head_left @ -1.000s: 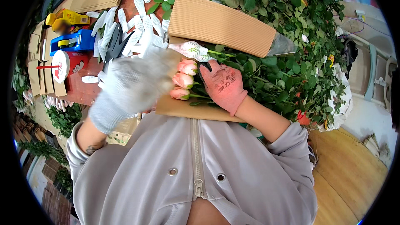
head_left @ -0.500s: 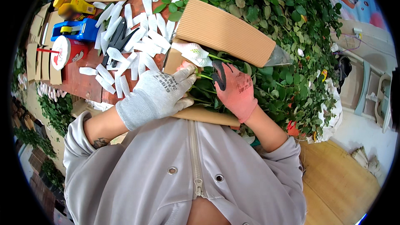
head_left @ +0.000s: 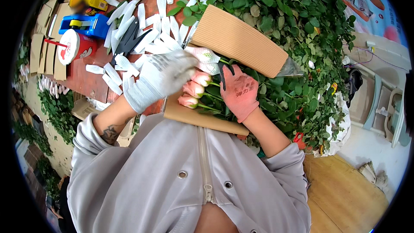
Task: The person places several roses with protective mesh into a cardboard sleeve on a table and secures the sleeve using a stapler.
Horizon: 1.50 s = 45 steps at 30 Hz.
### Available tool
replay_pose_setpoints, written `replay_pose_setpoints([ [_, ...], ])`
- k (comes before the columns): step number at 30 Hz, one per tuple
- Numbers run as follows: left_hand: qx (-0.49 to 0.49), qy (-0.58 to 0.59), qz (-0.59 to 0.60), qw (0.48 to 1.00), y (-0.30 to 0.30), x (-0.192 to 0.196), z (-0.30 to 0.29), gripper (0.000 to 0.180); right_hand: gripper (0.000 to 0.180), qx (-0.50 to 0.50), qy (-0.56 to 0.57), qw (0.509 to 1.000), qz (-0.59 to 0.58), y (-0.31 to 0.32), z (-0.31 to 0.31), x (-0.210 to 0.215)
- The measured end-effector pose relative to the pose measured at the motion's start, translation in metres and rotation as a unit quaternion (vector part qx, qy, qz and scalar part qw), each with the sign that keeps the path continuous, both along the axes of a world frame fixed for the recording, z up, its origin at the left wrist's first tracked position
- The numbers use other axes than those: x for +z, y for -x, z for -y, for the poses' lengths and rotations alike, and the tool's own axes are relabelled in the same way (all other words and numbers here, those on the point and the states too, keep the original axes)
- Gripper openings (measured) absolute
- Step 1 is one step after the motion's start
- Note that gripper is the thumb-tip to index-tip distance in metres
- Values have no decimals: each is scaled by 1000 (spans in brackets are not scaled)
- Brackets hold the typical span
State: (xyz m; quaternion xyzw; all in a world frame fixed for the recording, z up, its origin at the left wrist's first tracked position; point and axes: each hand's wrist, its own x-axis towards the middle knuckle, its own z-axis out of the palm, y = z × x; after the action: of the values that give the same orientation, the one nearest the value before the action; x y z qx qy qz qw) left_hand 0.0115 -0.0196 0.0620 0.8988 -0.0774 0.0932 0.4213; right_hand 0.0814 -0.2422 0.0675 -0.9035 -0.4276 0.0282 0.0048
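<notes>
Grey left hand [head_left: 166, 73] blurs by pink roses [head_left: 193, 89], red right hand [head_left: 239, 92] lies over stems [head_left: 208, 107], fingertips [head_left: 221, 71] parted; grips unclear.

We see three bare pink roses [head_left: 193, 89], near centre of frame, blooms pointing left; just above, two white-netted roses [head_left: 202, 55].

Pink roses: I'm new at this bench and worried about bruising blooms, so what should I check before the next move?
1. Pink roses all in mesh: not ok, three blooms show bare.
2. Brown paper under the bare blooms: ok.
3. Right hand beside the blooms, at the stems: ok; firmness of grip: cannot tell.
4. Left hand empty: cannot tell, its fingers are blurred.
5. Loose white mesh sleeves on the table: ok.
6. Red cup apart from the roses: ok.
</notes>
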Motion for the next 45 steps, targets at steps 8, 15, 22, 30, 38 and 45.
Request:
replay_pose_setpoints([
  [8, 7, 15, -140, 990, -13, -24, -1, 13, 39, 5, -6, 1000, -13, 0, -2, 2],
  [15, 78, 168, -183, 966, -14, -22, 12, 15, 27, -7, -29, 999, -24, -1, -1, -6],
  [22, 97, 83, -200, 971, -24, -13, 16, 14, 26, -7, -9, 1000, -21, -1, -2, -6],
  [30, 133, 85, -128, 979, -20, -27, 18, 16, 22, 6, -33, 999, -1, -1, 5, -14],
  [38, 5, 58, -195, 979, -20, 2, 1, 20, 25, 3, -2, 999, -36, -3, -2, -4],
  [45, 1, 140, -200, 970, -23, -19, 4, 16, 24, -9, -4, 999, -45, -4, -1, -7],
])
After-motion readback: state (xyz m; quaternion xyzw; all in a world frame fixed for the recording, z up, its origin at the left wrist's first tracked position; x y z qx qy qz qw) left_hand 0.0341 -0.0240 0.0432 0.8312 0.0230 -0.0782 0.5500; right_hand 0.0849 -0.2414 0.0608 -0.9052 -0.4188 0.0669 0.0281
